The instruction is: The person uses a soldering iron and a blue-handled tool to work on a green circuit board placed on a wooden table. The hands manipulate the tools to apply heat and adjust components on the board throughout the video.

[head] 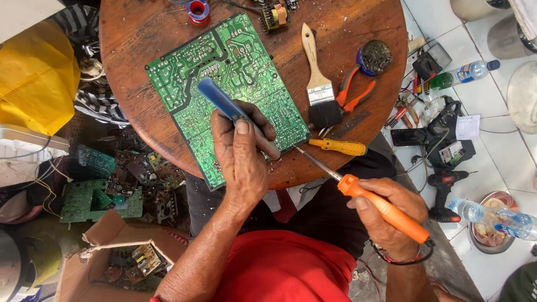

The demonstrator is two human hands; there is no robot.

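A torn cardboard box [100, 251] of scrap boards sits below-left of the left hand [241, 159], and right of the right hand [386, 215] lie two clear bottles [492, 219] with blue-and-white labels and a white paper tag [467, 127]. The left hand clamps a blue pump tool [221, 102] against the green board [229, 92] on the round table [140, 33]. The right hand is clenched around an orange iron [380, 207], its tip at the board's near edge just right of the left hand.
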